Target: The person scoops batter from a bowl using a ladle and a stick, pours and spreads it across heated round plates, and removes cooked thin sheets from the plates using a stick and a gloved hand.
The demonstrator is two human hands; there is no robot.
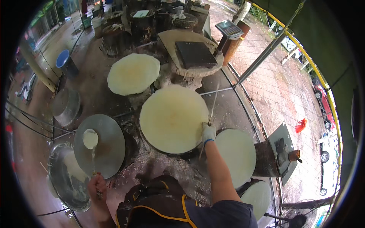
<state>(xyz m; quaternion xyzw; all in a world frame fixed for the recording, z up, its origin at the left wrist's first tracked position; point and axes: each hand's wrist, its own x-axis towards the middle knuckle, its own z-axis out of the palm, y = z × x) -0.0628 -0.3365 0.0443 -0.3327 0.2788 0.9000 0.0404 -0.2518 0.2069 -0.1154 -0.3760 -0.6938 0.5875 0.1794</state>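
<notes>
My bare left hand [97, 186] grips the handle of a ladle [93, 155]. The ladle's bowl, filled with pale batter [90, 139], is over a round grey griddle [109, 151]; whether it touches the surface I cannot tell. Below and left of that griddle is a metal basin [55, 173] with batter inside. In a white knit glove, my right hand [209, 132] holds a long thin stick [214, 105] at the right edge of a large, round, pale yellow pancake [172, 119]. That pancake covers a griddle in front of me.
Other thin pancakes lie at the far left [134, 74], right [236, 156] and lower right [258, 198]. A digital scale [196, 54] rests on a wooden slab [168, 37]. An upturned pot [66, 107] and a blue bucket [67, 62] stand left. Wire fencing [285, 71] runs along the right.
</notes>
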